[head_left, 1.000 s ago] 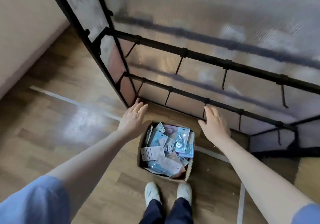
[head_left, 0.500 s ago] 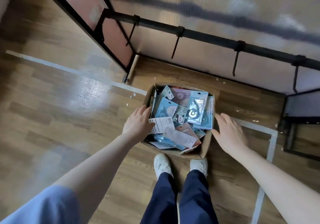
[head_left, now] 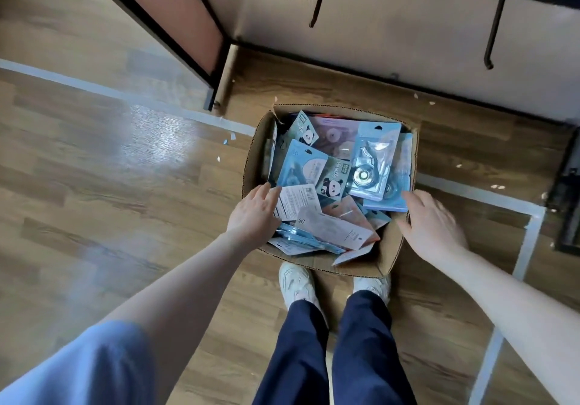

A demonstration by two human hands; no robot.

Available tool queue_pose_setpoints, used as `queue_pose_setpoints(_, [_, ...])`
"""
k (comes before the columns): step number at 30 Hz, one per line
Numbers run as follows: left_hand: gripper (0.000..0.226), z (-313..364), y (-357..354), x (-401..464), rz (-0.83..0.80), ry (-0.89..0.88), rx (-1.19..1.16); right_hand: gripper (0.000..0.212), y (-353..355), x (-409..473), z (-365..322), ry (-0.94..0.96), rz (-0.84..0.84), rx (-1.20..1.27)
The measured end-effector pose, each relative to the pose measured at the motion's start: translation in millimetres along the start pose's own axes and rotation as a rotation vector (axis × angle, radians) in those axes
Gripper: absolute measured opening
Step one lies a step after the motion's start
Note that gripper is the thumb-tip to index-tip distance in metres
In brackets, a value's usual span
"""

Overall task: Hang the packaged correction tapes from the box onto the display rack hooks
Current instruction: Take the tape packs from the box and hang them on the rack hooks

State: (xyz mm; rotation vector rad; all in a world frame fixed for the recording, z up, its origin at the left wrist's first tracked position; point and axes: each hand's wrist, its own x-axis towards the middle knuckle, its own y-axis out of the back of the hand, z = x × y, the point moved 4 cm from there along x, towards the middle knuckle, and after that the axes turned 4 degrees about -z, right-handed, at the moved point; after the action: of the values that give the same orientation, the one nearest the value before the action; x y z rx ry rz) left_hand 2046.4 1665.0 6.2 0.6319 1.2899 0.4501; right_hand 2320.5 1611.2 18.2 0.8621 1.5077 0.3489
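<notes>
At frame centre, an open brown cardboard box point(head_left: 396, 249) of packaged correction tapes point(head_left: 370, 166) sits on the wood-plank floor point(head_left: 119, 185), both hands at its rims.

Left hand point(head_left: 255, 213) reaches over the box's left edge, fingers straight, touching a white barcoded card point(head_left: 296, 199). Right hand point(head_left: 431, 224) lies flat-fingered at the right rim, gripping nothing. Black metal display rack hooks point(head_left: 492, 31) hang along the upper frame, well apart from the box; bare floor spreads left.
</notes>
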Motion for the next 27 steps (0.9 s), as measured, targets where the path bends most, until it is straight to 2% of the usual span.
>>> queue_pose_setpoints(14, [0.064,36,-22,44,-0.042,-0.023,0.028,0.046,-10,50,4,-0.067,0.048,0.11])
queue_pose_setpoints(20, [0.048,54,-26,55,0.009,0.036,-0.135,0.052,13,73,10,-0.005,0.211,0.116])
queue_pose_setpoints(22, [0.05,56,-24,57,0.044,0.093,-0.149,0.052,23,85,10,0.032,0.271,0.088])
queue_pose_setpoints(25, [0.06,55,-26,58,0.092,0.183,-0.135,0.059,31,105,7,0.043,0.276,0.079])
queue_pose_setpoints(27, [0.056,53,-29,55,0.104,0.216,-0.145,0.063,34,115,3,0.042,0.266,0.045])
